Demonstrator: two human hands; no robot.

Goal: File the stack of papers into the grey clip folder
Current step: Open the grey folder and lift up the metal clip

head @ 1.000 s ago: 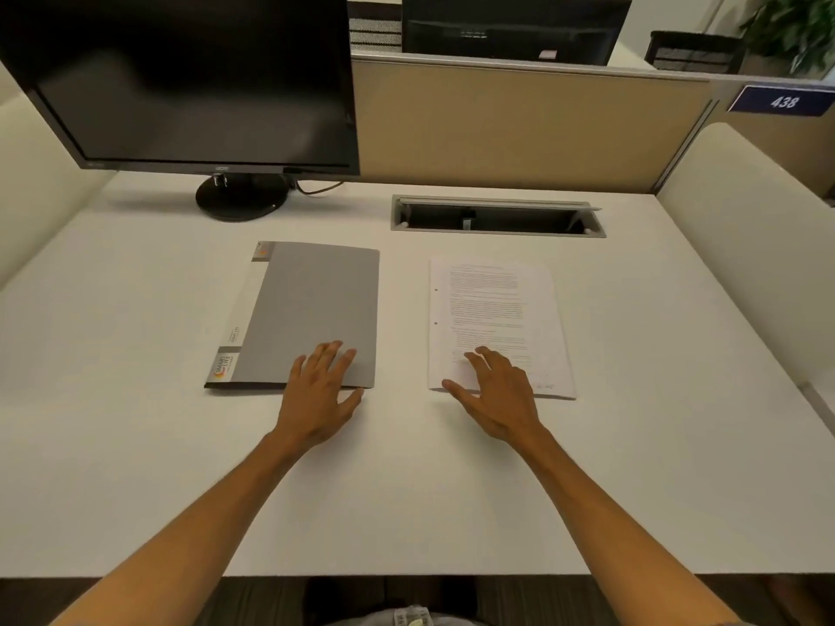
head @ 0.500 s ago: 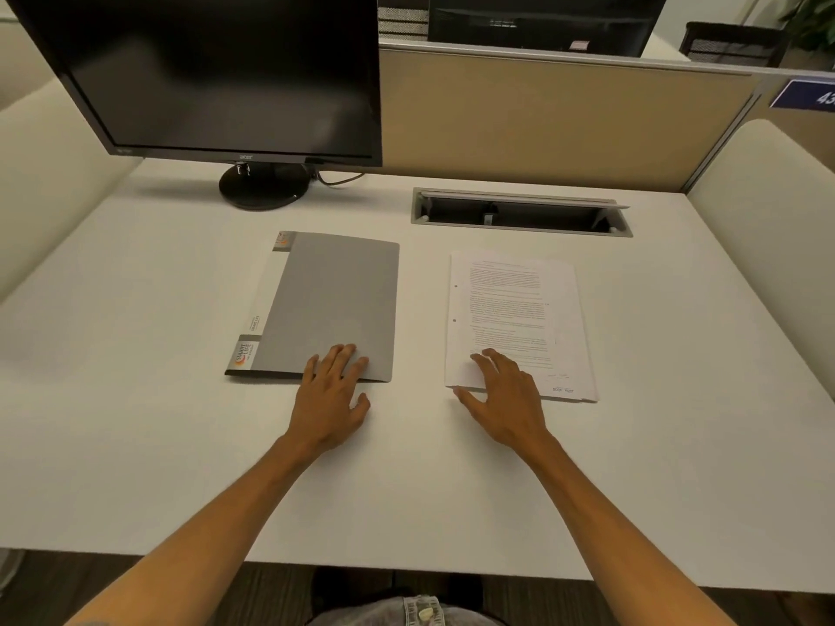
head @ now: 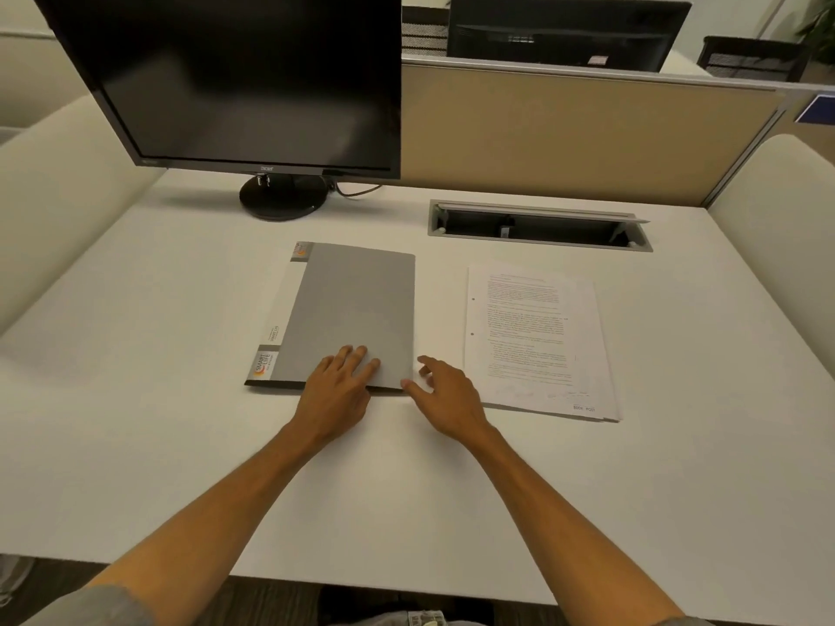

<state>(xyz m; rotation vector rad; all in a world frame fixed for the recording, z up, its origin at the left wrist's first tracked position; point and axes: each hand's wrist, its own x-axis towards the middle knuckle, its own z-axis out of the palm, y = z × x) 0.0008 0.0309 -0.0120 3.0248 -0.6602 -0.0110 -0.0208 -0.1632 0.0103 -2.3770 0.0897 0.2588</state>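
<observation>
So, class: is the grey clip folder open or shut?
Shut. The grey clip folder lies flat, cover down; the left hand rests on it, and the papers lie beside it.

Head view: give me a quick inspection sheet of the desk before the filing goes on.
Surface: white desk, flat, open cable tray slot at the back.
Job's things: grey clip folder closed; stack of papers lying beside it, apart.
Clutter: nothing seen.
Hands: left hand flat, fingers on the folder's near edge; right hand open at the folder's near right corner, off the papers.
Cables: one cable behind the monitor base.
Surroundings: tan partition, second monitor beyond it.
</observation>
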